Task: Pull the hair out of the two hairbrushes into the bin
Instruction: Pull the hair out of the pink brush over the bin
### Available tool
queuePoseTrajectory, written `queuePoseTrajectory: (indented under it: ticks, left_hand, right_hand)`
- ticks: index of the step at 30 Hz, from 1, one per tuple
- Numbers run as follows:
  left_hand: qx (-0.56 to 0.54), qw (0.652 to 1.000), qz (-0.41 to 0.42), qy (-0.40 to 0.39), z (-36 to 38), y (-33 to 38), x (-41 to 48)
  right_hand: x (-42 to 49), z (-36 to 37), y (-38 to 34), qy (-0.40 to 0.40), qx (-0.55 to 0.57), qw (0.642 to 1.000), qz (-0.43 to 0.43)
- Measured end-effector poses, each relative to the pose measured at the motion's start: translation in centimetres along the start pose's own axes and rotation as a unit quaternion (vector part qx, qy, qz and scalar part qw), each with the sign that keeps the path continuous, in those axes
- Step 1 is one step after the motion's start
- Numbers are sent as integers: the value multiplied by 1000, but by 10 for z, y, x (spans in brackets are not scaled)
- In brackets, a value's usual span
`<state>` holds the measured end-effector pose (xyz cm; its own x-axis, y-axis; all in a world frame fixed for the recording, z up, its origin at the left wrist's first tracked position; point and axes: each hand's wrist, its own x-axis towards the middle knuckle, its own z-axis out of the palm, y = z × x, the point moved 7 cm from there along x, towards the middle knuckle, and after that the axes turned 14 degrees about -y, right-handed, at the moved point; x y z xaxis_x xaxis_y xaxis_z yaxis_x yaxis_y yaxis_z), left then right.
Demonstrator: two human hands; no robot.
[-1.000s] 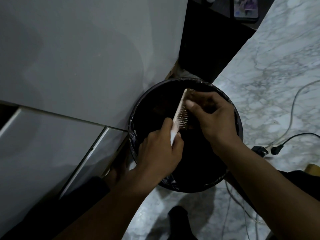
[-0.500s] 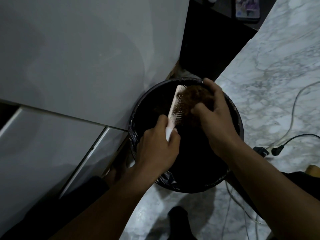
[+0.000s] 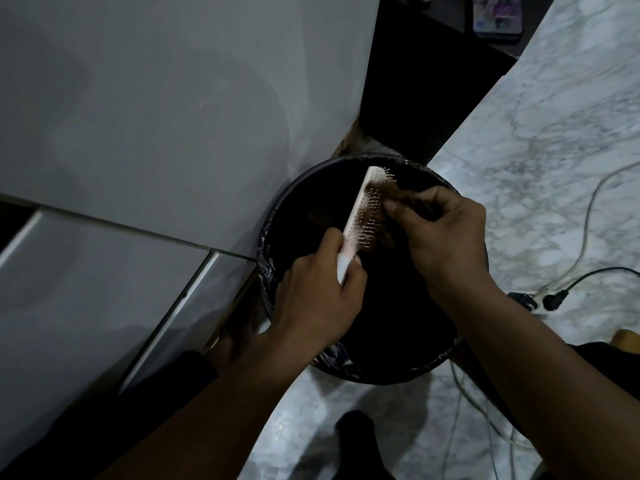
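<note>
Left hand (image 3: 318, 292) fist-closed on hairbrush (image 3: 363, 216) handle, brush tilted over black bin (image 3: 273, 289). Right hand (image 3: 446, 237) fingertips pinching brown hair (image 3: 384, 192) at bristles, above bin opening.

The mouth of the bin (image 3: 273, 237) is taken up at its centre and from 12 to 2 o'clock by the hairbrush (image 3: 360, 216), held over it by the left hand (image 3: 318, 299), and by the right hand (image 3: 446, 240), which is pinched at the bristles. Both forearms cross the rim from 5 to 8 o'clock. Open room inside the bin is left at 9 to 11 o'clock and at 3 to 4 o'clock. Outside, the rim is hemmed at 9 to 12 o'clock by the white cabinet panels (image 3: 156, 116), which it touches or nearly touches. The marble floor (image 3: 554, 140) lies open at 1 to 3 o'clock; cables (image 3: 588, 209) and a plug (image 3: 554, 299) clutter it at 3 to 4 o'clock.
</note>
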<state>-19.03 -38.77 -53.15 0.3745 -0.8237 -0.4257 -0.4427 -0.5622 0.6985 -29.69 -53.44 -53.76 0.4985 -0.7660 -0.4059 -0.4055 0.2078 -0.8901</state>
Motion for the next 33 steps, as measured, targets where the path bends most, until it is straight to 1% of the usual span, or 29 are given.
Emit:
queuePoseTrajectory:
  ticks: [3,6,8,9,10,11,12,13,14,15,18,22,24,26,28,30,33]
  left_hand:
    - [8,1000,-1,-1,-1,0,0]
    - [9,1000,-11,-6,0,-2,1]
    - [-1,1000,-21,-2,-2,-5,1]
    - [-1,1000,-24,1,-3,-6,0]
    - [7,1000,-26,0,-4,-6,0]
    - [22,1000,-23,-4,-3,-5,-1]
    - [39,999,-17,-12,-2,-2,-1]
    - [54,998,-12,-20,-1,0,-2]
    - [62,998,-8,-26,1,3,-3]
    - [64,998,-4,-27,2,4,-3]
    - [66,997,7,-24,5,5,-5]
    - [62,998,20,-16,8,7,-6]
    - [60,998,21,-12,8,7,-7]
    - [54,998,19,-8,6,7,-6]
    - [40,999,18,2,4,6,-5]
    - [26,1000,13,11,0,5,-4]
    - [12,1000,-1,16,-1,1,-2]
  right_hand:
    - [-1,1,8,18,123,991,51]
    - [-1,9,24,24,272,954,122]
    - [2,16,25,-7,327,936,131]
    - [2,18,21,-31,328,936,125]
    - [2,19,16,-53,304,945,106]
    - [1,18,8,-74,239,966,71]
    - [1,18,0,-93,143,985,30]
    - [0,19,-5,-103,44,994,-5]
    - [-1,20,-6,-101,-33,994,-28]
    - [-2,20,-7,-88,-76,993,-35]
    - [-2,13,-6,-25,-126,991,-40]
    - [-5,7,-10,18,-137,989,-48]
    - [-5,6,-12,25,-144,988,-49]
    - [-5,5,-11,22,-127,991,-39]
    - [-5,6,-8,9,-73,997,-21]
    - [-4,6,-3,7,7,1000,12]
    - [-3,11,7,-8,123,989,82]
